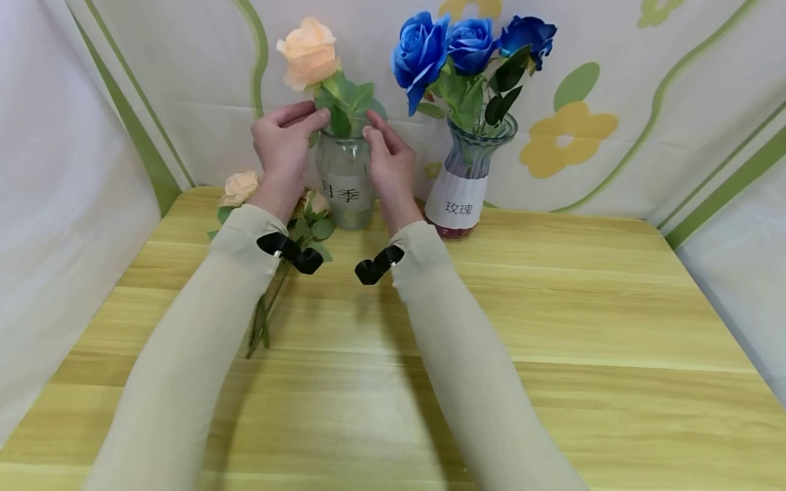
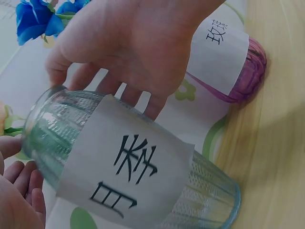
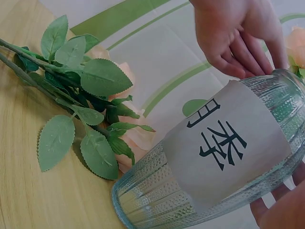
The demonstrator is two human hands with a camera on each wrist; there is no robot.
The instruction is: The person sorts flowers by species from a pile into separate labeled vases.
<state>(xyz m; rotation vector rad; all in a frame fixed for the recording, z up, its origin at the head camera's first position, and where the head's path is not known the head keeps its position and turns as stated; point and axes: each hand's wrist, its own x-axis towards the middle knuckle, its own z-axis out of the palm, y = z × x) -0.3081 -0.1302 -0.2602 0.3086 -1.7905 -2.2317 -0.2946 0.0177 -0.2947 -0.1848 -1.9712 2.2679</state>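
Wooden surface (image 1: 381, 409) nearest. Loose peach roses (image 3: 105, 78) lie on it, left of the clear vase (image 1: 344, 160), heads toward the backdrop. Clear vase upright, paper label, one peach rose (image 1: 310, 54) standing in it. Left hand (image 1: 285, 146): released, fingers loosely bent beside rim and leaves. Right hand (image 1: 393, 160): released, fingers relaxed along the opposite side of the rim. Labelled second vase (image 1: 457, 198), right of it, holds three blue roses (image 1: 471, 46). Patterned cloth (image 1: 602, 41) behind.
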